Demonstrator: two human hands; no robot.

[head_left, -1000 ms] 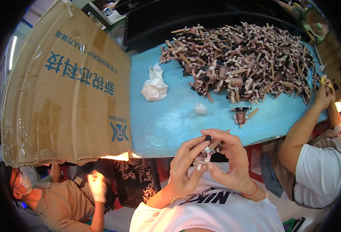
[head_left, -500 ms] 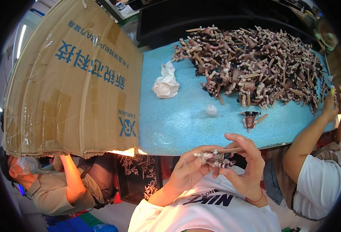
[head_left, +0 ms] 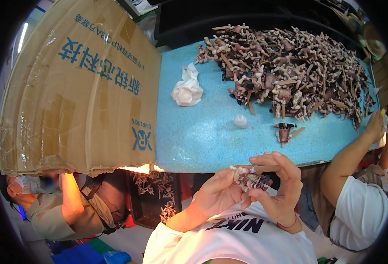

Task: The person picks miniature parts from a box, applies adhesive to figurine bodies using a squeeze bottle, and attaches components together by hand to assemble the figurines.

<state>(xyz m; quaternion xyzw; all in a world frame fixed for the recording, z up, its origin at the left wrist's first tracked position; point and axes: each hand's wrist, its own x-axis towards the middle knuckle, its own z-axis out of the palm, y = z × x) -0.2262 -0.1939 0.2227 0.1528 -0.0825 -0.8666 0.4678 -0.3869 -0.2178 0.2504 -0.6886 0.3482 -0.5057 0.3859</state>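
Close to my chest, just off the near edge of the blue mat, both my hands hold one small figurine. It has pale limbs, a brownish-pink body, dark parts and a flat tan blade-like piece reaching toward my right fingers. My left hand pinches it at one end with thumb and fingers. The thumb of my right hand presses its other end, while the right fingers curve above it along the tan piece. The exact fingertip contacts are partly hidden. Beyond my hands a single similar figurine lies on the mat.
A large heap of such figurines covers the far right of the mat. Crumpled white tissue and a small white lump lie nearer. A cardboard box walls the left; a dark bin stands below. Co-workers sit on both sides.
My hands have tilted and turned the figurine, and my left thumb has shifted along it. The whole view has moved slightly. At the left, the co-worker's head has gone partly behind the box.
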